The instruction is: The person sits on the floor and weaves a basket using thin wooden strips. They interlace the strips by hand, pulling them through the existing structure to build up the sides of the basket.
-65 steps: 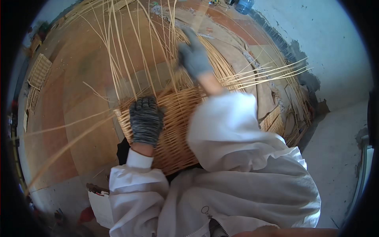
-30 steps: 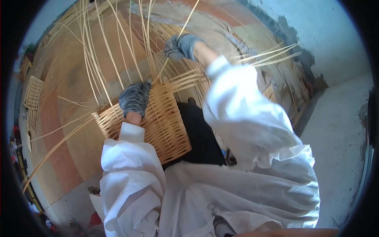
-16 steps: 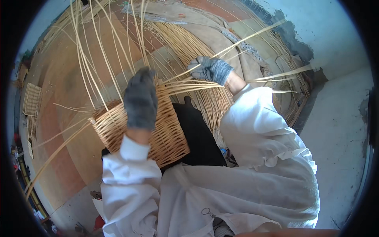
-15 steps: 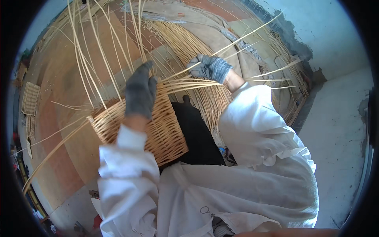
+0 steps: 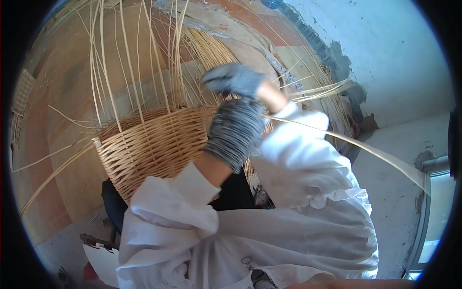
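Observation:
A half-woven wicker basket [image 5: 154, 149] rests against my lap, its pale upright stakes [image 5: 126, 62] rising from the far rim. At the basket's right corner my left hand [image 5: 236, 131], in a grey glove, is closed around willow rods; its fingertips are hidden. One long willow rod [image 5: 346, 139] comes out from beside that hand and sweeps right, its far end blurred. Just above, my right hand [image 5: 235, 79], also gloved, is smeared by motion with its fingers bent. Whether it holds anything cannot be made out. Several more rods [image 5: 325, 91] stick out beyond my right wrist.
A long bundle of loose rods [image 5: 209, 50] lies on the floor ahead, beside a crumpled tan cloth [image 5: 245, 36]. Another wicker piece [image 5: 22, 91] is at the far left. A rough pale wall [image 5: 385, 62] stands at the right, with a window frame [image 5: 430, 216] low down.
My left hand has left the basket's front rim for its right corner. My right hand has come left and above it. A long rod now swings out low to the right.

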{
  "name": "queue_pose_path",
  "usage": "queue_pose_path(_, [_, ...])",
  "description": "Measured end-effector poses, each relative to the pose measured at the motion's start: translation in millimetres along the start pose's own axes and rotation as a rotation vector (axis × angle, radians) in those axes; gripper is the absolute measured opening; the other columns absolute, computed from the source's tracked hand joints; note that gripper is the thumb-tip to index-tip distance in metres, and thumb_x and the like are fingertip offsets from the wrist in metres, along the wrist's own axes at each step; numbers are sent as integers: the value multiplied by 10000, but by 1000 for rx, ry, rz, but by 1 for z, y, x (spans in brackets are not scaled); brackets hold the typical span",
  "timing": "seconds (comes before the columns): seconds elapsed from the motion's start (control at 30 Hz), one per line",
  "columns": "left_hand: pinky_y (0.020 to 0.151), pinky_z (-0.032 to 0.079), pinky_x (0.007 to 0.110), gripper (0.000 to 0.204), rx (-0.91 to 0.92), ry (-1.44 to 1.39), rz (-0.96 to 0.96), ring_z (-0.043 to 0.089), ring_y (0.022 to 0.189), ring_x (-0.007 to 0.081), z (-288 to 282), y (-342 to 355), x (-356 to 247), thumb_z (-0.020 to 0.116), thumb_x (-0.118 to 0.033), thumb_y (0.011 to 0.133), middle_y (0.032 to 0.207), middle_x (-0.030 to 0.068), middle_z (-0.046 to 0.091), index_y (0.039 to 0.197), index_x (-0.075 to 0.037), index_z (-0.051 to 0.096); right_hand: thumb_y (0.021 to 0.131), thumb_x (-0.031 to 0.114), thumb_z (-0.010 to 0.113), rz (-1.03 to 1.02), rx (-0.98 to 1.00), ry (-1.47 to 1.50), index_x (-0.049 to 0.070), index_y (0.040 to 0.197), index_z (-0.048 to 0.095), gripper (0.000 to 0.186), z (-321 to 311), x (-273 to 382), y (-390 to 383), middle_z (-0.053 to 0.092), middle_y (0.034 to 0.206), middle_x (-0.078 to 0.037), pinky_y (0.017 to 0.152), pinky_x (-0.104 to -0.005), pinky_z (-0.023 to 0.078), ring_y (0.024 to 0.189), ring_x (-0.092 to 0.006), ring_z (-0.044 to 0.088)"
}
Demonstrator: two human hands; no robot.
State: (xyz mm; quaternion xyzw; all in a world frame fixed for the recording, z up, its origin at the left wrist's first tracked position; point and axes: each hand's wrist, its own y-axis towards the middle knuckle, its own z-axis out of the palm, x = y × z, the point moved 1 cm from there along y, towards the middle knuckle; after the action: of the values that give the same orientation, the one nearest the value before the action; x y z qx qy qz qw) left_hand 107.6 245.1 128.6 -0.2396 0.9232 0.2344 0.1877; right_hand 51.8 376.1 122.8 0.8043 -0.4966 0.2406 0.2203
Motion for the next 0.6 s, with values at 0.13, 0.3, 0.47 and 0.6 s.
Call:
queue_pose_path(0.13, [779, 479, 354, 216, 307, -118, 23, 590, 859, 233, -17, 24, -6, 535, -173, 844, 926, 133, 598, 991, -18, 572, 755, 221, 666, 428, 318, 233, 75, 904, 684, 210, 20, -1, 34, 666, 826, -76, 699, -277, 488, 756, -192, 616])
queue_pose_path(0.3, [739, 492, 297, 221, -500, -594, -218, 588, 795, 184, -31, -48, 60, 512, -180, 896, 893, 97, 596, 1034, -9, 534, 720, 355, 693, 577, 346, 619, 60, 931, 678, 363, 25, -16, 33, 660, 885, -110, 752, -312, 489, 833, -225, 624])
queue_pose_path(0.47, [620, 497, 237, 140, -457, -604, -515, 604, 748, 139, -58, -88, 158, 541, -142, 889, 809, 56, 602, 982, -37, 537, 636, 356, 756, 527, 119, 160, 44, 981, 636, 480, 39, 9, 32, 632, 897, -126, 737, -322, 490, 848, -244, 607])
queue_pose_path(0.6, [690, 474, 349, 108, 39, -92, -259, 595, 755, 262, -72, 48, 154, 500, -85, 810, 826, 133, 583, 875, -18, 556, 678, 252, 739, 613, -59, 152, 81, 906, 657, 296, 58, 26, 38, 641, 821, -105, 657, -302, 497, 733, -194, 613])
